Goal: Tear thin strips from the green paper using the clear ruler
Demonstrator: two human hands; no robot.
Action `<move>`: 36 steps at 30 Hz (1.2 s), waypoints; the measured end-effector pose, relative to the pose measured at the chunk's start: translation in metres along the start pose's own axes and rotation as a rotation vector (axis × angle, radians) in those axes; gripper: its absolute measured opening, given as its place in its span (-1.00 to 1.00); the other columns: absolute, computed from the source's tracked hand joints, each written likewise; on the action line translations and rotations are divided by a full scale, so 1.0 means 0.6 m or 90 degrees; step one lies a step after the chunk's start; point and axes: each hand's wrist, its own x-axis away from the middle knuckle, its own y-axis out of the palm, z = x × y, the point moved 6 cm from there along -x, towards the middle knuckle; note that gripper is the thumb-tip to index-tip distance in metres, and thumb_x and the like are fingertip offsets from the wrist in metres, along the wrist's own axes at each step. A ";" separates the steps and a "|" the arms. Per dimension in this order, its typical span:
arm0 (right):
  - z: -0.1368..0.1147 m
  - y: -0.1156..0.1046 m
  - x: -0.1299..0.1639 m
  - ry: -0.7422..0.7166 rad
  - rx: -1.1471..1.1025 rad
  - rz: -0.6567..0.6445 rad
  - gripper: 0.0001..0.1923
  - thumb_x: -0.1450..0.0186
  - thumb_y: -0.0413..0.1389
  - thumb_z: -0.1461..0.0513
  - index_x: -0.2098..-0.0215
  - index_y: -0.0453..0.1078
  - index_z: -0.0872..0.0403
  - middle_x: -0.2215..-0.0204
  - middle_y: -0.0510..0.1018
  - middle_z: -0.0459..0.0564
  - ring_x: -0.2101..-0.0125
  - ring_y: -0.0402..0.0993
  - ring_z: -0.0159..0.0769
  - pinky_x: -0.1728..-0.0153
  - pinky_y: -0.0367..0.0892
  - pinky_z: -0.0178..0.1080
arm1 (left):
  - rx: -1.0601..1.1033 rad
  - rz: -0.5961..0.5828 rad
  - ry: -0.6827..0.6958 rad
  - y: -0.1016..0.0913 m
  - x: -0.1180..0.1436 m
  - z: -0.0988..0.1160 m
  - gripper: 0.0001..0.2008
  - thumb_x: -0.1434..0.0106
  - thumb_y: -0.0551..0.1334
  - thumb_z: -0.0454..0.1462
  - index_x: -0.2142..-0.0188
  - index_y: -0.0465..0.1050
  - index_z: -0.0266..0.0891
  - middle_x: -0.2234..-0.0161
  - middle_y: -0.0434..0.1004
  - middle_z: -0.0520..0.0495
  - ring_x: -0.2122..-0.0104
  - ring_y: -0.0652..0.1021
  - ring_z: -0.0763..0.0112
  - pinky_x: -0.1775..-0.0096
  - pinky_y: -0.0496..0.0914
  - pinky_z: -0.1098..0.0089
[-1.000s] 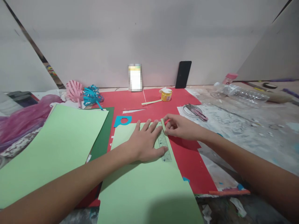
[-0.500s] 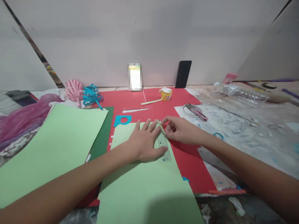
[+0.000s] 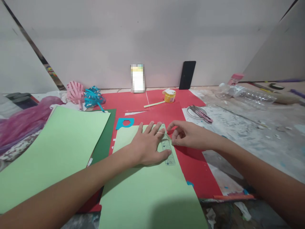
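Here the left hand [image 3: 148, 144] lies spread, pinning the ruler [image 3: 166, 147] along the green sheet's [image 3: 147, 187] right edge; right hand [image 3: 188, 135] half-curled beside.

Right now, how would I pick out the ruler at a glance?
Start at the red sheet in the table's middle, then the light green paper lying over its near part. The ruler lies along that paper's right edge, pinned under the left hand. It alone is clear plastic with printed marks.

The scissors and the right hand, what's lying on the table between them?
Nothing in the head view: between the scissors and the right hand there is only bare red paper and the edge of a white sheet.
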 end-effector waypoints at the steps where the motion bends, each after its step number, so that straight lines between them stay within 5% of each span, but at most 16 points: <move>1: 0.001 0.001 0.001 -0.003 0.012 0.003 -0.68 -0.15 0.14 0.25 0.12 0.28 0.05 0.46 0.56 -0.10 0.47 0.44 -0.31 0.44 0.28 -0.31 | 0.001 0.000 0.002 0.000 0.000 0.000 -0.18 -0.29 -0.15 0.24 -0.34 -0.02 -0.21 -0.39 -0.21 -0.21 -0.34 -0.14 -0.13 -0.23 -0.21 -0.23; 5: -0.003 0.006 0.003 -0.030 0.044 0.018 -0.71 -0.15 0.11 0.27 0.13 0.30 0.05 0.47 0.54 -0.11 0.47 0.42 -0.32 0.42 0.27 -0.31 | 0.002 0.000 -0.001 0.002 -0.002 -0.001 -0.20 -0.29 -0.13 0.23 -0.34 0.00 -0.20 -0.39 -0.23 -0.20 -0.35 -0.15 -0.13 -0.23 -0.22 -0.23; 11: -0.012 0.009 0.002 -0.048 0.078 0.047 -0.77 -0.18 0.09 0.26 0.16 0.32 0.04 0.53 0.50 -0.13 0.52 0.39 -0.34 0.48 0.21 -0.31 | -0.004 -0.014 -0.003 0.004 -0.004 -0.001 -0.17 -0.29 -0.12 0.23 -0.40 -0.23 -0.13 -0.40 -0.27 -0.15 -0.35 -0.18 -0.09 -0.23 -0.25 -0.22; 36: -0.027 0.007 0.017 -0.027 0.070 0.059 -0.74 -0.14 0.09 0.28 0.16 0.34 0.02 0.50 0.52 -0.11 0.51 0.40 -0.32 0.51 0.22 -0.33 | -0.004 -0.019 -0.006 0.004 -0.005 0.001 -0.20 -0.30 -0.14 0.21 -0.38 -0.16 -0.13 -0.40 -0.25 -0.12 -0.35 -0.19 -0.10 -0.23 -0.24 -0.22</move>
